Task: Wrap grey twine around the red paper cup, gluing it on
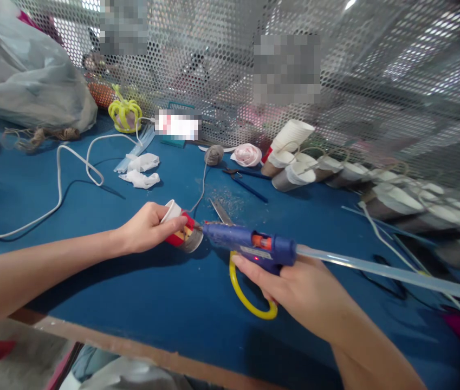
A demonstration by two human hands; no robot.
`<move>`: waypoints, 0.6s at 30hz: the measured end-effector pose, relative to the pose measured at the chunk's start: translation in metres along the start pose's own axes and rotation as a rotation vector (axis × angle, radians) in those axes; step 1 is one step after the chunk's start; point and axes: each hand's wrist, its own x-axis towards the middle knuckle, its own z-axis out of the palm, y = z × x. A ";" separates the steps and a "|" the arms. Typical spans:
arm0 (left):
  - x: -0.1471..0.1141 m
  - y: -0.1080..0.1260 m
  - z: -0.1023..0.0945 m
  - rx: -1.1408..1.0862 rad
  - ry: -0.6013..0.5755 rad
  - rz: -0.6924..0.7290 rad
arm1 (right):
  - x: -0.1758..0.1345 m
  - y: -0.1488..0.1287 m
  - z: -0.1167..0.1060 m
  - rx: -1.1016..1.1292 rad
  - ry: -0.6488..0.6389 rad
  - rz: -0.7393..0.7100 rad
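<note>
Head view: left hand (148,227) grips paper cup (181,230), right hand (306,290) glue gun (250,246)

blue tabletop (140,303) | perforated metal screen (376,81) behind | bright light through holes

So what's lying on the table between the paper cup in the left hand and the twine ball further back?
In the head view, scissors and scattered twine crumbs lie between the paper cup and the twine ball.
</note>
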 end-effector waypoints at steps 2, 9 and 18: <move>0.000 -0.001 0.000 0.022 0.013 0.000 | -0.001 0.000 0.001 -0.029 -0.014 -0.022; 0.000 0.001 0.000 0.003 0.019 -0.002 | -0.003 0.012 0.006 -0.050 0.038 -0.073; 0.000 0.002 0.000 -0.048 0.016 -0.040 | -0.008 -0.002 0.005 0.039 0.008 0.018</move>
